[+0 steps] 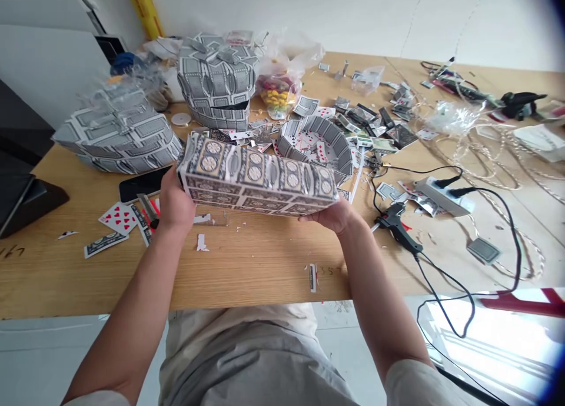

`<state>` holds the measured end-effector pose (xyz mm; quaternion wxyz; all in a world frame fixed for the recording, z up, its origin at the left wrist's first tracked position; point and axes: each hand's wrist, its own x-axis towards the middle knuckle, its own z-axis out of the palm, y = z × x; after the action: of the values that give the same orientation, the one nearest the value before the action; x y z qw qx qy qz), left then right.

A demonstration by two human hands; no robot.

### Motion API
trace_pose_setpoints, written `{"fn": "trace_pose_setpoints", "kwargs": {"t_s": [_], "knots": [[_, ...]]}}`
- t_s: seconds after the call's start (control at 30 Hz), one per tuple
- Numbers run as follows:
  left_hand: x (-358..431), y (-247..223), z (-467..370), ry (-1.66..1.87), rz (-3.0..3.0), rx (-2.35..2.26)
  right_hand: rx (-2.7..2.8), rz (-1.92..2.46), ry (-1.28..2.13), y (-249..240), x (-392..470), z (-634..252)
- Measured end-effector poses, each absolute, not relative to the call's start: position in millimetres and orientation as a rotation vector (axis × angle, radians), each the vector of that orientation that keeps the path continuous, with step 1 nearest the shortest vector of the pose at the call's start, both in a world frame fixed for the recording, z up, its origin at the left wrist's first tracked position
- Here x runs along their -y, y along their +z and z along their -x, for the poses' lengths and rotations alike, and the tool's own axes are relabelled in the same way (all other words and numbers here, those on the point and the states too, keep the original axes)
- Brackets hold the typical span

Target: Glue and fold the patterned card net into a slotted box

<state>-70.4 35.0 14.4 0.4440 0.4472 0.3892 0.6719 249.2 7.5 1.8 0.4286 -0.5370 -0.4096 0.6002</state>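
Loose grey cloth of the person's clothing (265, 368) fills the bottom of the view, in front of the pale wood-grain table (260, 265). Both bare hands grip a long rectangular box covered in patterned playing-card backs (260, 173), held over the tabletop and slanting down toward the right. The left hand (176, 200) is clasped around its left end; the right hand (331, 215) grips the lower right corner, thumb along the bottom edge. Some fingers are hidden by the box.

Just behind the box sits a shallow round tray built of grey-backed cards (342, 150), with loose cards inside. Farther back stand a tall rounded grey card-woven vessel (216, 82) and, to its left, a wide grey card-woven piece (123, 135). Near the left hand lie a flat black phone (141, 185), a slim metal-and-black cutter (148, 212) and a white card with red hearts (118, 218). Beside the right forearm rests a black glue gun (399, 226), near a white power strip with black plugs (444, 195).
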Motion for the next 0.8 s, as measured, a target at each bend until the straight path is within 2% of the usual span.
{"fn": "trace_pose_setpoints", "kwargs": {"t_s": [0.1, 0.17, 0.43, 0.8], "knots": [[-41.9, -1.0, 70.6, 1.764, -0.931, -1.091, 0.898, 1.263, 1.822, 5.1, -7.2, -245.5], [-43.2, -5.0, 72.1, 1.74, -0.913, -1.114, 0.883, 1.234, 1.877, 6.5, -7.4, -243.5], [-37.3, -8.2, 67.8, 1.601, -0.974, -1.037, 0.849, 1.25, 1.834, -2.1, -7.5, -237.9], [-37.7, -20.4, 62.2, 1.534, -1.091, -1.161, 0.742, 1.345, 1.732, -12.3, -8.2, -232.2]]}}
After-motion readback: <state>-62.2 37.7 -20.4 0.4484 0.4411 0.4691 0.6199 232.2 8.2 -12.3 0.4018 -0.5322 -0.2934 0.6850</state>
